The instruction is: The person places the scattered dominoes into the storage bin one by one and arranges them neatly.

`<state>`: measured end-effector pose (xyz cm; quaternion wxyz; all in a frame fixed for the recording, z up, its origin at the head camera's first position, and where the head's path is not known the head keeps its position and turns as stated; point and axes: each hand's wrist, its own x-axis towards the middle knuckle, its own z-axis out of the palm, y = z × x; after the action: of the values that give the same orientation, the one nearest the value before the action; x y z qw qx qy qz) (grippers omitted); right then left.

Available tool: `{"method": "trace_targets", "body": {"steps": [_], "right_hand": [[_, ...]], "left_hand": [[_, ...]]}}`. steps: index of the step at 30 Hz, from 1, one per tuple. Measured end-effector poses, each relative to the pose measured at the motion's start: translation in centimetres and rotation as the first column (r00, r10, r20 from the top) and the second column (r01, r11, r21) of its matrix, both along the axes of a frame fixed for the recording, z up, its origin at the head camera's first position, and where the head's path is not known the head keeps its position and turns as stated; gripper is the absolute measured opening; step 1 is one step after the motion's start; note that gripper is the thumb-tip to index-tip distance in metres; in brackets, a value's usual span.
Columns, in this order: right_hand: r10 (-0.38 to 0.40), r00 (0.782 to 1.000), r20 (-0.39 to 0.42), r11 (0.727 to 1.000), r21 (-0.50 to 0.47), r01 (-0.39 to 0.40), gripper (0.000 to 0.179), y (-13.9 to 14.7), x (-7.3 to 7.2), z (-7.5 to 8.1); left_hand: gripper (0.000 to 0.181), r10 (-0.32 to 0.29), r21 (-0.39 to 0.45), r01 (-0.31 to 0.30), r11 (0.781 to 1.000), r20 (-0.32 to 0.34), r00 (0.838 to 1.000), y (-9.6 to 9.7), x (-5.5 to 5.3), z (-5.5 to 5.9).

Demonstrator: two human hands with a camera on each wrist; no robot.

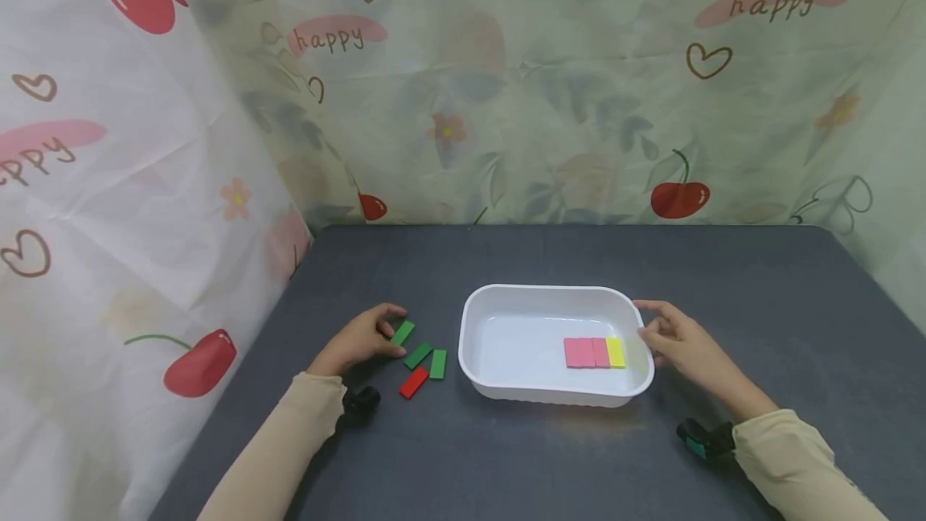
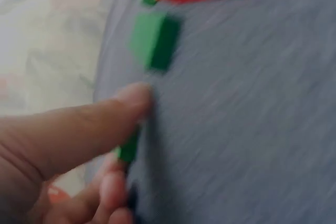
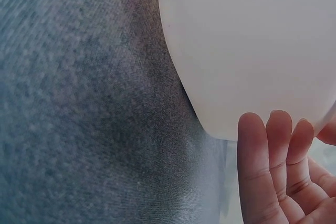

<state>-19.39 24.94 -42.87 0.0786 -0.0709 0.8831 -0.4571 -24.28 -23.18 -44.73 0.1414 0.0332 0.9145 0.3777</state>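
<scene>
My left hand (image 1: 362,342) reaches to the table left of the white tray and pinches a green block (image 1: 403,333) between thumb and fingers. In the left wrist view that green block (image 2: 129,148) shows partly behind the thumb. Close by lie two more green blocks (image 1: 418,355) and a red block (image 1: 414,383). At the right end of the white tray (image 1: 542,392), my right hand (image 1: 676,342) holds the rim, the thumb over it. Its fingers (image 3: 253,150) lie against the outer wall in the right wrist view.
Inside the tray, pink blocks (image 1: 581,353) and a yellow block (image 1: 616,353) lie side by side near the right end. The dark table (image 1: 506,457) ends at a printed cloth (image 1: 405,159) behind and at the left. Black wrist cameras (image 1: 362,401) sit by both sleeves.
</scene>
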Motion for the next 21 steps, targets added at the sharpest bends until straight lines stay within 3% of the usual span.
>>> {"method": "trace_targets", "body": {"steps": [5,13,21], "right_hand": [[-0.003,1.0,0.004,1.0,-0.001,0.003,0.055,-0.07,0.04,-0.02],[0.0,1.0,0.0,1.0,0.002,0.0,0.054,-0.17,0.06,0.23],[0.004,1.0,0.008,1.0,0.005,-0.004,0.055,-0.11,0.0,0.32]], "left_hand": [[0.056,-0.103,0.053,0.101,0.993,0.028,0.994,-0.81,-0.23,0.34],[0.05,0.014,0.018,-0.013,1.0,-0.028,1.0,-0.07,-0.18,-0.47],[0.051,0.033,0.016,-0.033,0.999,0.013,0.999,-0.32,-0.51,-0.47]]}}
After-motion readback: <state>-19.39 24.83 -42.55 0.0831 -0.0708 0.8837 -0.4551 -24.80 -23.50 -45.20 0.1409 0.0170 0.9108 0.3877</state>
